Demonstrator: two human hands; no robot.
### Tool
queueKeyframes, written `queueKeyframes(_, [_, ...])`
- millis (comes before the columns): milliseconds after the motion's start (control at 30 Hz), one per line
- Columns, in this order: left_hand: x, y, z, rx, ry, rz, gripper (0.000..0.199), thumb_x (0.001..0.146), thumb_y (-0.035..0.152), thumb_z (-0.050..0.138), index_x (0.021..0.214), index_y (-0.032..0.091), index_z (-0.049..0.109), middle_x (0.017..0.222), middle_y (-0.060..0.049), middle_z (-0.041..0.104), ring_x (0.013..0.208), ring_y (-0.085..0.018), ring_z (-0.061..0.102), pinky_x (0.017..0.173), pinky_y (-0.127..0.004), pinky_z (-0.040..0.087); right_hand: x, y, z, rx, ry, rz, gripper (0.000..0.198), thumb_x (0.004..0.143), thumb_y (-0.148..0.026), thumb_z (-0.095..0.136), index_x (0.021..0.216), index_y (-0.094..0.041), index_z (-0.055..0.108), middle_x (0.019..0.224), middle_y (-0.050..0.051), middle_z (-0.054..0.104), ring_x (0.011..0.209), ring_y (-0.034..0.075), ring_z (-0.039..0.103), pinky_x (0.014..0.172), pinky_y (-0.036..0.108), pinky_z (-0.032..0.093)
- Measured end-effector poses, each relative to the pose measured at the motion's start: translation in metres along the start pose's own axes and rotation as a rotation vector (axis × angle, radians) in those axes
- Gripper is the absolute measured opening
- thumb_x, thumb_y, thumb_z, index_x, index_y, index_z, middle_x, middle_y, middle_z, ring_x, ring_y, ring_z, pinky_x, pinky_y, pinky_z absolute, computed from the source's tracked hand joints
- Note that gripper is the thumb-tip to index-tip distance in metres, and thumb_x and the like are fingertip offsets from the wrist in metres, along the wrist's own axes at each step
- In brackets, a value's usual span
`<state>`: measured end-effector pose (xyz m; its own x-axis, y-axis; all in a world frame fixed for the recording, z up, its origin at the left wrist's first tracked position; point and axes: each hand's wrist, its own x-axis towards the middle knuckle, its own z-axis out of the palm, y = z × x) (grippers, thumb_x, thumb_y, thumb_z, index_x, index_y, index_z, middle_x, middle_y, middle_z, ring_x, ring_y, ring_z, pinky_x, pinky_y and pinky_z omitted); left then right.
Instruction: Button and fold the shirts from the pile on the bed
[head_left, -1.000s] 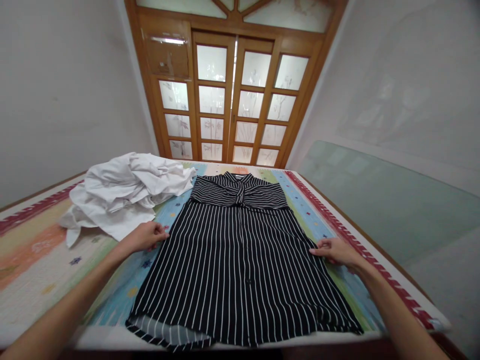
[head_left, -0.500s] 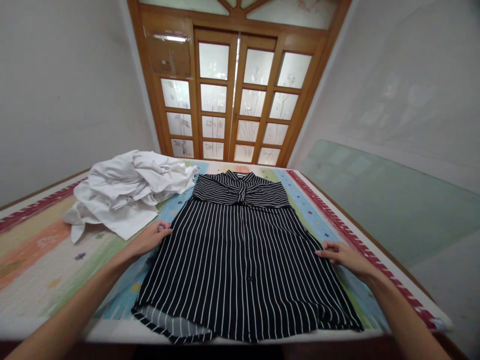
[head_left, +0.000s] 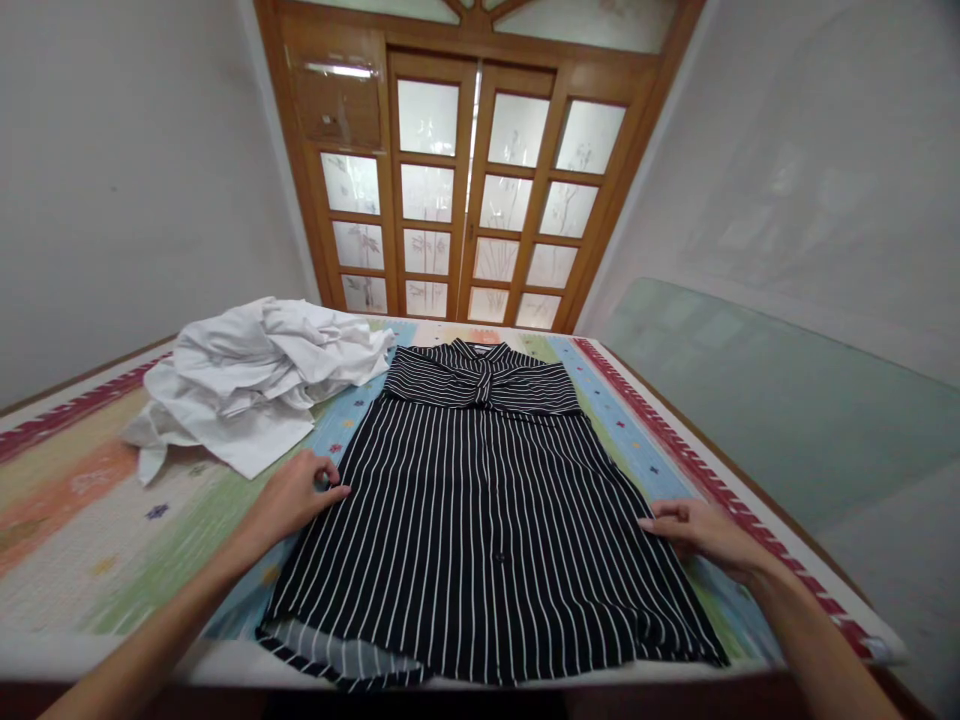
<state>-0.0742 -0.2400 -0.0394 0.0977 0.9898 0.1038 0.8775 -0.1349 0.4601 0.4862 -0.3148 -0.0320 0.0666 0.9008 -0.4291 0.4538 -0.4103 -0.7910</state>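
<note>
A black shirt with white stripes [head_left: 480, 530] lies front up, its collar at the far end. Its sleeves [head_left: 435, 382] are folded across the chest and meet in a twist at the middle. At the shirt's left edge, my left hand [head_left: 300, 490] has its thumb on the cloth and its index finger curled apart from the thumb. My right hand [head_left: 694, 535] pinches the right edge between thumb and fingers; its lower fingers are partly hidden. The near left hem is turned up, showing the greyish inside.
A crumpled white cloth [head_left: 255, 375] lies left of the shirt on the colourful patterned table cover [head_left: 172, 560]. A pale green panel [head_left: 780, 400] leans by the right wall. Wooden doors with glass panes [head_left: 465, 200] stand beyond the table.
Both hands have slid a little nearer along the shirt's side edges. My left thumb and index finger have parted. The near left hem has shifted slightly outward.
</note>
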Motion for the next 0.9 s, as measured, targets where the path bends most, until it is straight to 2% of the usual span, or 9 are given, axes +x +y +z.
queueKeyframes(100, [-0.009, 0.013, -0.002, 0.119, -0.097, -0.043, 0.036, 0.073, 0.057, 0.056, 0.068, 0.021, 0.060, 0.075, -0.006, 0.066, 0.077, -0.025, 0.063, 0.069, -0.032, 0.041, -0.005, -0.001, 0.002, -0.034, -0.058, 0.015, 0.058, 0.049, -0.065, 0.080, 0.062, -0.021, 0.045, 0.054, -0.007, 0.039, 0.051, 0.009, 0.036, 0.050, 0.024, 0.028])
queueKeyframes(267, [-0.012, 0.027, 0.001, 0.147, -0.201, -0.074, 0.027, 0.079, 0.043, 0.051, 0.072, 0.020, 0.062, 0.073, -0.006, 0.069, 0.074, -0.023, 0.064, 0.067, -0.030, 0.039, -0.004, -0.001, 0.005, -0.119, -0.004, -0.036, 0.066, 0.048, -0.068, 0.079, 0.055, -0.023, 0.031, 0.050, -0.009, 0.026, 0.050, 0.007, 0.024, 0.049, 0.024, 0.020])
queueKeyframes(400, [-0.007, 0.026, -0.002, 0.114, -0.206, -0.076, 0.025, 0.078, 0.040, 0.049, 0.072, 0.019, 0.063, 0.074, -0.006, 0.070, 0.075, -0.023, 0.064, 0.066, -0.029, 0.039, -0.002, 0.003, 0.004, -0.204, 0.045, -0.096, 0.070, 0.051, -0.073, 0.074, 0.054, -0.023, 0.025, 0.051, -0.009, 0.023, 0.051, 0.008, 0.022, 0.050, 0.025, 0.017])
queueKeyframes(567, [-0.003, 0.017, -0.014, -0.011, -0.208, -0.067, 0.032, 0.073, 0.048, 0.050, 0.066, 0.020, 0.064, 0.064, -0.003, 0.067, 0.068, -0.022, 0.063, 0.062, -0.028, 0.039, -0.001, 0.007, 0.002, -0.218, 0.083, -0.105, 0.072, 0.049, -0.076, 0.072, 0.053, -0.023, 0.023, 0.051, -0.008, 0.023, 0.050, 0.008, 0.022, 0.050, 0.025, 0.017])
queueKeyframes(767, [0.000, 0.011, -0.018, -0.132, -0.189, -0.098, 0.040, 0.066, 0.058, 0.056, 0.063, 0.020, 0.066, 0.058, -0.001, 0.065, 0.061, -0.020, 0.060, 0.058, -0.027, 0.039, 0.002, 0.013, 0.002, -0.235, 0.156, -0.100, 0.070, 0.049, -0.074, 0.072, 0.052, -0.023, 0.024, 0.048, -0.007, 0.027, 0.049, 0.009, 0.026, 0.048, 0.025, 0.022])
queueKeyframes(900, [0.001, 0.010, -0.014, -0.211, -0.184, -0.131, 0.046, 0.062, 0.065, 0.060, 0.061, 0.019, 0.065, 0.052, 0.000, 0.061, 0.054, -0.018, 0.057, 0.054, -0.026, 0.039, 0.005, 0.017, 0.004, -0.220, 0.202, -0.102, 0.066, 0.050, -0.071, 0.074, 0.052, -0.024, 0.028, 0.047, -0.006, 0.033, 0.048, 0.010, 0.034, 0.048, 0.025, 0.028])
